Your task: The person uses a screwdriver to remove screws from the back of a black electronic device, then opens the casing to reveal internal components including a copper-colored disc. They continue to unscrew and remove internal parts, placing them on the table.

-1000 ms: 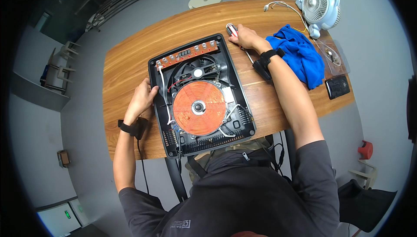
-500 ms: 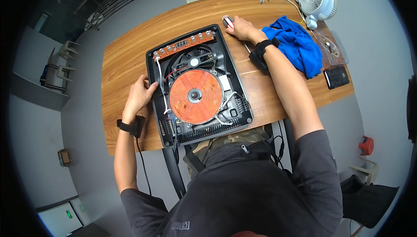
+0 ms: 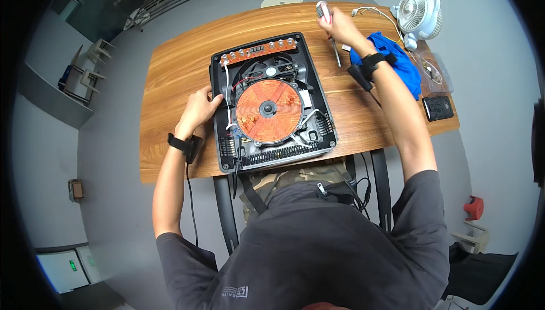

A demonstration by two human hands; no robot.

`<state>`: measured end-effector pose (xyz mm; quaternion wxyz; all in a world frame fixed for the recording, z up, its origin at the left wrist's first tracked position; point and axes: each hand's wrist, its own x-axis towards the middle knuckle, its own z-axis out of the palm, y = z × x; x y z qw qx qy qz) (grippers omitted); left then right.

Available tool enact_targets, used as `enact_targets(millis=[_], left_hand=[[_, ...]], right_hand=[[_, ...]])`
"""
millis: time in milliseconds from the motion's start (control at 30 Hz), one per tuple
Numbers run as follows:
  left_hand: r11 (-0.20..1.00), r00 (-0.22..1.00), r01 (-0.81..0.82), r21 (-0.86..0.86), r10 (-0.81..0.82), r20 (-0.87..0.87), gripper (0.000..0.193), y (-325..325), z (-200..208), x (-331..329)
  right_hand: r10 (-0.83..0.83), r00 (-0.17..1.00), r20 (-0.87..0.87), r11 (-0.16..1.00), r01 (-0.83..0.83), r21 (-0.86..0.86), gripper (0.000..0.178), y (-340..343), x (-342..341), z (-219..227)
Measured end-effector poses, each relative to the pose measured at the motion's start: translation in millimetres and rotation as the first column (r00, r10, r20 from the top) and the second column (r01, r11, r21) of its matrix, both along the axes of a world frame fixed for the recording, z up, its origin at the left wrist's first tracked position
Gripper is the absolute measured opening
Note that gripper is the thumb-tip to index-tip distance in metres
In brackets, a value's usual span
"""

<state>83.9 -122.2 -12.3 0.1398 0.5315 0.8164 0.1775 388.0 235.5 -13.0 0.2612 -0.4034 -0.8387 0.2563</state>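
Note:
An opened induction cooker (image 3: 272,105) lies on the table in front of me, its round copper coil (image 3: 255,114) exposed below a fan and an orange button board (image 3: 258,51). My left hand (image 3: 197,111) holds the cooker's left rim, the thumb over the edge and the fingers at its outer side. Beyond the cooker's far right corner, my right hand (image 3: 342,28) is closed round the red and white handle of a screwdriver (image 3: 336,53). Its shaft points down toward the tabletop, apart from the cooker.
A blue cloth (image 3: 397,63) is bunched right of my right wrist. Behind it stands a white fan (image 3: 419,13) with its cable. At the table's right edge are a clear plastic bag (image 3: 434,71) and a black box-like object (image 3: 437,108).
My right hand has lifted the screwdriver off the table and swung it away to the right, its shaft now showing. My left hand stays at the cooker's rim. The view has shifted slightly.

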Motion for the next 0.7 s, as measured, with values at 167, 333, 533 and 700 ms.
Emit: enact_targets(millis=[167, 333, 533, 700], left_hand=[[1.000, 0.993, -0.021, 0.020, 0.023, -0.115, 0.048, -0.2, -0.7, 2.0], [0.997, 0.967, -0.031, 0.072, 0.048, -0.252, 0.049, 1.3, 23.6, 16.4], [0.950, 0.966, 0.254, 0.181, -0.241, -0.092, 0.038, -6.9, 91.3, 59.8], [0.910, 0.891, 0.357, 0.209, -0.399, 0.215, 0.026, -36.7, 99.1, 89.9]], right_hand=[[0.168, 0.927, -0.334, 0.949, -0.061, 0.310, 0.061, -54.8, 21.1, 94.6], [0.372, 0.828, -0.420, 0.926, -0.360, 0.111, 0.050, -131.0, 16.7, 126.3], [0.536, 0.784, -0.312, 0.840, -0.460, 0.288, 0.049, -211.6, -0.7, 127.4], [0.635, 0.743, -0.211, 0.768, -0.636, 0.070, 0.053, -259.0, -6.4, 126.7]])
